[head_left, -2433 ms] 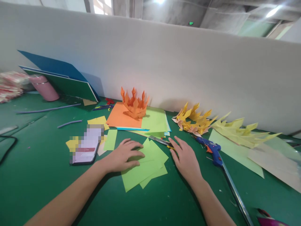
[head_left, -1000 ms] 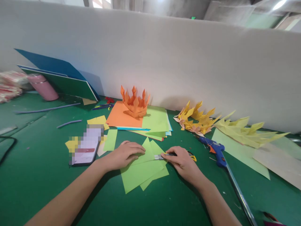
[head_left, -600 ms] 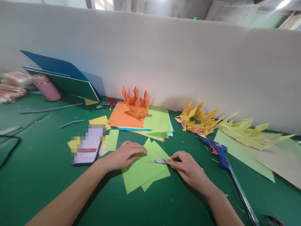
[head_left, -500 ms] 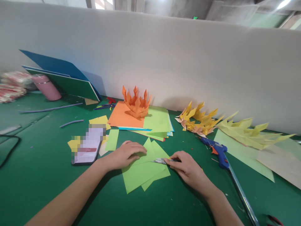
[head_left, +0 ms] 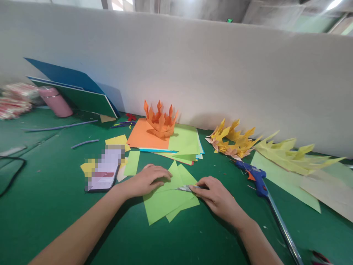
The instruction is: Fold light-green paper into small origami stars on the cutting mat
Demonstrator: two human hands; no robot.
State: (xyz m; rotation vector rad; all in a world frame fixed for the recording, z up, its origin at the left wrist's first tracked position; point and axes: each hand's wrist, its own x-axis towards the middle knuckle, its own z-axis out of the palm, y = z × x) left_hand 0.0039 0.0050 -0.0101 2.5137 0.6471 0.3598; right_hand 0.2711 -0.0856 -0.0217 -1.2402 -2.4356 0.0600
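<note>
Light green paper sheets [head_left: 165, 206] lie overlapping on the table in front of me, their corners pointing different ways. My left hand [head_left: 153, 179] rests on their upper left part, fingers stretched out and pressing the paper down. In my right hand [head_left: 211, 191] is a slim silvery utility knife [head_left: 185, 188], gripped between thumb and fingers. Its tip points left and lies on the paper at the edge of a folded layer, a short way from my left fingertips. My right fingers cover most of its handle.
An orange paper crown [head_left: 161, 123] stands on stacked coloured paper [head_left: 138, 138]. To the right are a yellow paper crown [head_left: 231, 140], a pale yellow-green crown strip [head_left: 295, 156] and a blue glue gun [head_left: 257, 180]. Left are a phone [head_left: 106, 171] and a pink bottle [head_left: 56, 102].
My right hand and the knife have slid slightly left along the paper. The left hand stays in place on the sheets.
</note>
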